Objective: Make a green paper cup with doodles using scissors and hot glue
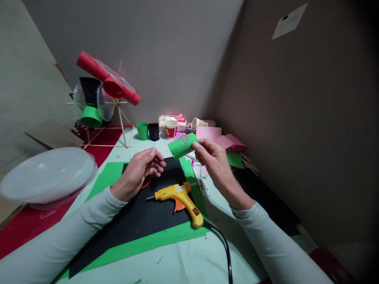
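My right hand [213, 159] pinches a green paper tube [182, 145] between thumb and fingers, holding it tilted above the table. A pink line drawing marks the tube's side. To its left my left hand [145, 169] hovers with loosely bent fingers, apart from the tube, and nothing shows in it. Below both hands a yellow hot glue gun [179, 194] with an orange trigger lies on black paper [136, 217], over green sheets [166, 235]. A red ring-shaped handle [147, 183] peeks out beneath my left hand; the rest of it is hidden.
At the back left stands a stick frame [121, 122] bearing red tubes [97, 71] and cups. A green cup [142, 131], a black cup [153, 132] and a paper cup [171, 129] stand behind. Markers [197, 173], pink paper [209, 133], white plates [50, 173] and the gun's cord [226, 244] lie around.
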`<state>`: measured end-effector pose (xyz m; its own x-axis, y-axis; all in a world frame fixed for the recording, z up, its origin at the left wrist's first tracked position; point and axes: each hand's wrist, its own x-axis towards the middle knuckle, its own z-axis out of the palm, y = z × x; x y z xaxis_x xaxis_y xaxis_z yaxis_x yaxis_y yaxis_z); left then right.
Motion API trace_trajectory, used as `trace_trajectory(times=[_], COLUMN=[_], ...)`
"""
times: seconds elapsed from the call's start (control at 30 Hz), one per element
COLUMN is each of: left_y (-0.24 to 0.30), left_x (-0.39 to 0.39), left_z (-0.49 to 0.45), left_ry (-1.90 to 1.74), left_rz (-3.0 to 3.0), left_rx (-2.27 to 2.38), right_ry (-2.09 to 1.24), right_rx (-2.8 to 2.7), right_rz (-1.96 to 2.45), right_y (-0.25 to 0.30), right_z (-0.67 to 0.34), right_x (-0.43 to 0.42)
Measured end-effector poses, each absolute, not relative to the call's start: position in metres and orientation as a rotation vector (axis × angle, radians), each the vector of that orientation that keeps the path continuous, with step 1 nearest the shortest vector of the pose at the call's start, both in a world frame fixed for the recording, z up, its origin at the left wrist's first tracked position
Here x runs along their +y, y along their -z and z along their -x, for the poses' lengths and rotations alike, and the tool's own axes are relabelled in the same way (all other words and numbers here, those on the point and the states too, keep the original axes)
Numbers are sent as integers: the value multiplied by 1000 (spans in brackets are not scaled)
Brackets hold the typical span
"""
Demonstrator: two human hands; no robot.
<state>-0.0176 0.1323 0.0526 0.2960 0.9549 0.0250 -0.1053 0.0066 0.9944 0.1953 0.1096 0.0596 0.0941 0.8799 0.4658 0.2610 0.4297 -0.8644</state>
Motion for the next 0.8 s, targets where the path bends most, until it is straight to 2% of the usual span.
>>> trace_trajectory(times=[0.63,0.8], left_y=[-55,-52], left_x=[115,117], left_z=[8,8], left_ry=[-1106,-1008], left_rz=[-1532,-1499], left_rx=[1021,997], right_ry=[-594,-544], right_rx=[-1495,-1535], right_rz=[1122,1121], right_y=[-63,-63], right_z=[-182,-183], right_x=[93,93])
